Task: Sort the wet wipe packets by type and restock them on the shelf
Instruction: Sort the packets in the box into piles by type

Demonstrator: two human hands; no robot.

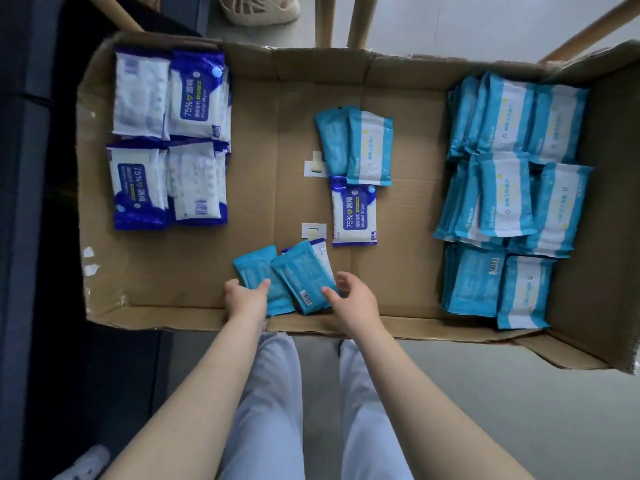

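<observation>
While we lean over the cardboard box [381, 282], our left hand [244, 296] pinches the left teal packet [258, 268] at the near edge, thumb on top. Our right hand [354, 299] is at the right teal packet [301, 271], fingers loosely curved, thumb touching its corner; we cannot tell if it grips. Those 2 overlap, with a white-edged packet [320, 249] peeking from under. Mid-box lie 2 more teal packets [369, 147] and 1 navy alcohol packet [354, 216], touching. Navy alcohol packets [169, 136] sit grouped at far left, teal stacks [512, 188] at right. 2 white stickers [314, 164] mark the box floor. Pale trousers [266, 393] show below, a beige shoe [259, 8] beyond the box.
</observation>
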